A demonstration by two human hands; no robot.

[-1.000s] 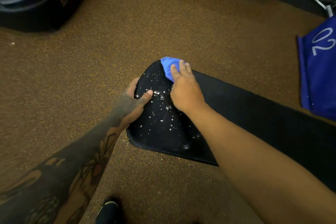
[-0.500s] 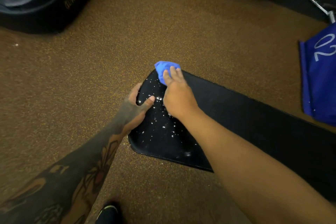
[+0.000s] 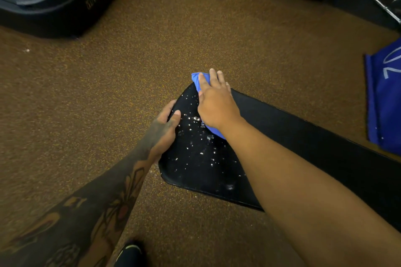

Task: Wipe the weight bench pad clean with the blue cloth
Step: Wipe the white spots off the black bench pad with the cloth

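Pressing blue cloth [image 3: 195,80] flat under right hand [image 3: 217,104], fingers straight, at far narrow end of weight bench pad [image 3: 195,165]. Gripping pad's left edge with left hand [image 3: 165,128], thumb on top. White specks [image 3: 192,118] across pad.

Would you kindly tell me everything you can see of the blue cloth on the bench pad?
The blue cloth looks like soft, bright blue fabric, bunched up under the right hand, which presses it with straight fingers onto the far rounded end of the black bench pad. One fold pokes out past the fingertips over the pad's edge; another shows beneath the wrist, bearing small pale print too fine to read. White specks lie beside it. The left hand grips the pad's edge, apart from the cloth.
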